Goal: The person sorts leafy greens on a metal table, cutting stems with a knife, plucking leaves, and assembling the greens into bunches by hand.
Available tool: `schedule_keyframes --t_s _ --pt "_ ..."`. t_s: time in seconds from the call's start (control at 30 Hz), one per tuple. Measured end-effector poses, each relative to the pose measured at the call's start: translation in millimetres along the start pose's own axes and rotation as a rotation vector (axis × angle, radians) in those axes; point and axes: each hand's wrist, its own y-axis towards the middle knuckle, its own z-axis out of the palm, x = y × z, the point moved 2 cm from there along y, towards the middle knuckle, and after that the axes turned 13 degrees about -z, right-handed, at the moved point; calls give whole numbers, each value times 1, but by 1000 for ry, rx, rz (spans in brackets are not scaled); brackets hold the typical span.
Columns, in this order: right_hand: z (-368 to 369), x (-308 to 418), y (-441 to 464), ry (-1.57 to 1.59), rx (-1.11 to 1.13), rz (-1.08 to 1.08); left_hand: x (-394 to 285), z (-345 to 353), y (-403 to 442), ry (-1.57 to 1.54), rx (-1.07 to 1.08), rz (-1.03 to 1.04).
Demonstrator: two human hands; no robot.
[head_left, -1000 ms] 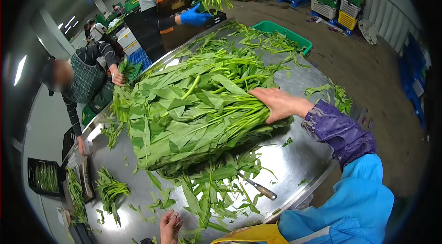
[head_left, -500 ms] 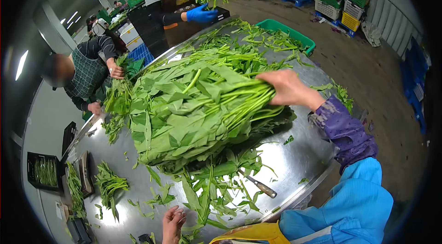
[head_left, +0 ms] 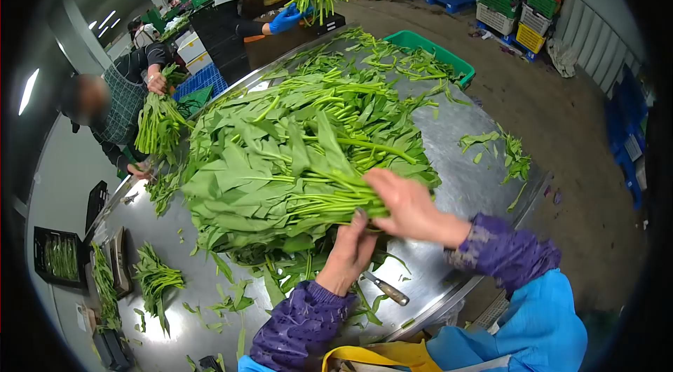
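Note:
A large heap of long-stemmed leafy greens (head_left: 350, 105), which look like water spinach, covers the middle of the metal table (head_left: 449, 126). My right hand (head_left: 410, 207) closes over the stem ends of a bunch of water spinach (head_left: 280, 186) on the near side of the heap. From below, my left hand (head_left: 348, 249) grips the same stems, thumb uppermost. The leaves of the bunch point left. Close to my left hand lies a knife with a wooden handle (head_left: 392, 293), its blade partly among loose leaves.
A small bunch of greens (head_left: 155, 275) lies at the table's left, near a scale-like device (head_left: 121, 260). Across the table, a co-worker's blue-gloved hand (head_left: 284, 20) holds greens; another co-worker's hand (head_left: 155, 81) grips a bunch. A green bin (head_left: 459, 67) stands at the far edge.
My right hand has brought the bunch down and toward me. My left hand has come up from the table's near edge onto the stems. The gloved co-worker's hands have shifted left.

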Motion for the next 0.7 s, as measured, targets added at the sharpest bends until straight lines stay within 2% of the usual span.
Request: schedule_keyframes --t_s 0.03,0.07,0.13,0.23,0.27,0.3,0.37,0.4,0.43,0.5,0.57,0.6,0.63,0.7 --pt "-3 10 -5 -74 -29 -68 -3 19 3 -172 23 66" --pt "-7 13 -9 -71 -23 -65 0 20 5 -216 -122 102" --pt "-13 15 -16 -97 99 -179 4 16 6 -227 -187 51" --pt "-15 -15 -15 56 -4 -171 7 8 5 -262 -270 8" --pt "-21 -28 -11 308 16 96 3 11 1 -280 -208 16" --pt "-22 -35 -5 314 17 97 0 15 -3 -299 -147 25" --pt "-10 -42 2 710 352 423 -3 15 -10 -313 -132 19" --pt "0 -39 3 679 416 357 -3 12 -13 -303 -98 24" --pt "12 -38 2 799 408 295 -4 10 -16 -295 -64 29" --pt "23 -42 3 812 341 193 -6 8 -24 -297 -79 12" --pt "2 -42 17 822 531 378 -9 11 -37 -250 -158 -62" --pt "-3 -42 20 1004 375 419 -8 12 -42 -218 -196 -37" --pt "-8 -40 24 838 385 361 -7 10 -44 -223 -197 -35" --pt "-21 -28 30 290 442 139 -5 8 -44 -271 -173 -58"
